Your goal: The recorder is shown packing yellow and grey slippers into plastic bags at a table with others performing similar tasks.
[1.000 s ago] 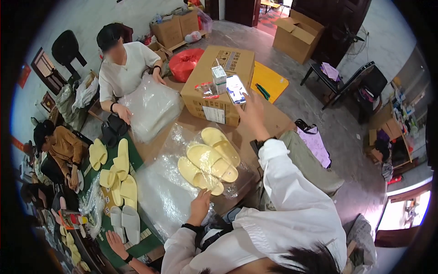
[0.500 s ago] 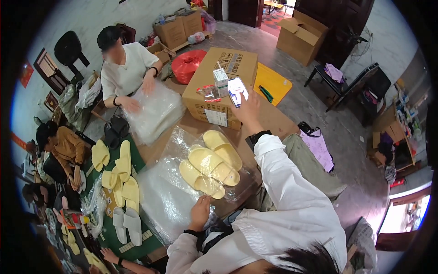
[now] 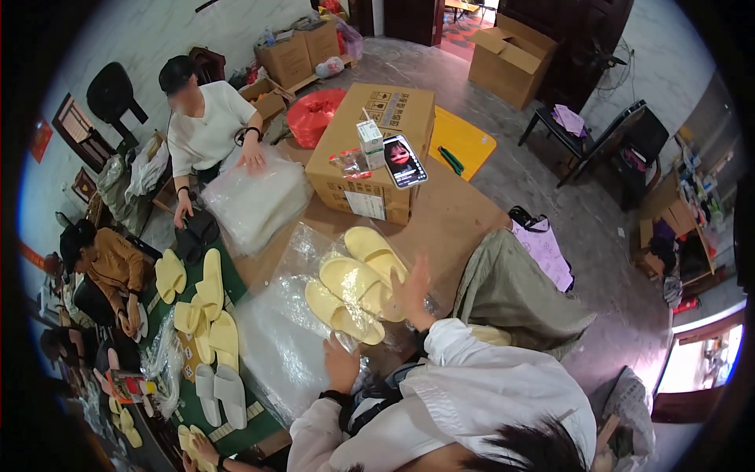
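Several pale yellow slippers (image 3: 355, 285) lie on clear plastic bags (image 3: 287, 346) spread on a brown table (image 3: 452, 216). My left hand (image 3: 341, 365) rests on the plastic at the near end of the slippers, fingers on the bag. My right hand (image 3: 412, 288) is open with fingers spread, just at the right edge of the slippers. A phone with a lit screen (image 3: 405, 160) lies on a cardboard box (image 3: 377, 141) farther back, beside a small white carton (image 3: 369, 141).
A person in a white shirt (image 3: 206, 130) presses on a stack of clear bags (image 3: 255, 200) at the left. More yellow and white slippers (image 3: 208, 315) lie on a green mat. Other people sit at the far left. Boxes, a red bag (image 3: 313, 116) and chairs stand behind.
My right hand came back from the phone on the box to the right edge of the slippers. My left hand stayed on the plastic.
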`<state>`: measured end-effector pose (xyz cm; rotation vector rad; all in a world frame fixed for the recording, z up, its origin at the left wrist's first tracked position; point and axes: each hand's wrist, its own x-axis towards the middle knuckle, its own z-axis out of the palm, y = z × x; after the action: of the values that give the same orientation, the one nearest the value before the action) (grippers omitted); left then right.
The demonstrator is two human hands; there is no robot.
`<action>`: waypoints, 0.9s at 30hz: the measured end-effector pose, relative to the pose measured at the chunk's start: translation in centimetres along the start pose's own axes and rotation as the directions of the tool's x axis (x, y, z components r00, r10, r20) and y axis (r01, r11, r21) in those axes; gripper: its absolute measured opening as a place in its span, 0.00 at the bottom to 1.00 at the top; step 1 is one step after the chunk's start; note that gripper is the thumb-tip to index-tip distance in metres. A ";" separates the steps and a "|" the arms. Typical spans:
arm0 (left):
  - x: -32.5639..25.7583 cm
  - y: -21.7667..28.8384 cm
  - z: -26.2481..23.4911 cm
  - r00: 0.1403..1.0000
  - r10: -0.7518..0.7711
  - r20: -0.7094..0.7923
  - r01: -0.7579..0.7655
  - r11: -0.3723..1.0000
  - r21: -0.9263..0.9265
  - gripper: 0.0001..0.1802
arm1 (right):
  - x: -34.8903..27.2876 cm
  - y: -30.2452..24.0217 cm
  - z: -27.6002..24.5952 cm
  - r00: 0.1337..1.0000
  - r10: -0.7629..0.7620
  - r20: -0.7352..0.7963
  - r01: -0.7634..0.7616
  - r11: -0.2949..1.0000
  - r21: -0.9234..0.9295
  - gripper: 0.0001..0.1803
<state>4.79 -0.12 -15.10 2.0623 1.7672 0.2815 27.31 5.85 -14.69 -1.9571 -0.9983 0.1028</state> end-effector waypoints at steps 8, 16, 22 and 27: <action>1.6 -8.7 8.1 0.995 -0.068 0.071 0.096 0.829 -0.551 0.40 | -5.3 1.4 2.3 0.925 -0.085 0.370 0.118 0.991 -0.068 0.41; 1.7 -6.4 6.0 0.882 -0.410 0.231 0.263 0.023 -0.965 0.28 | -2.7 3.7 1.2 0.787 0.044 0.616 0.176 0.940 -0.292 0.37; 2.9 -8.8 6.0 0.882 -0.359 0.305 0.471 0.684 -0.557 0.08 | -2.4 2.6 2.2 0.805 -0.010 0.593 0.212 0.939 -0.271 0.22; 2.7 -9.1 4.0 0.991 -0.135 0.014 0.124 0.855 -0.503 0.07 | -1.4 3.0 3.1 0.791 -0.230 0.567 0.411 0.886 -0.215 0.11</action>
<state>-1.25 2.89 -22.87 1.5642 1.6172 0.6518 26.85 6.25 -19.13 -2.0632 -1.8130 0.3106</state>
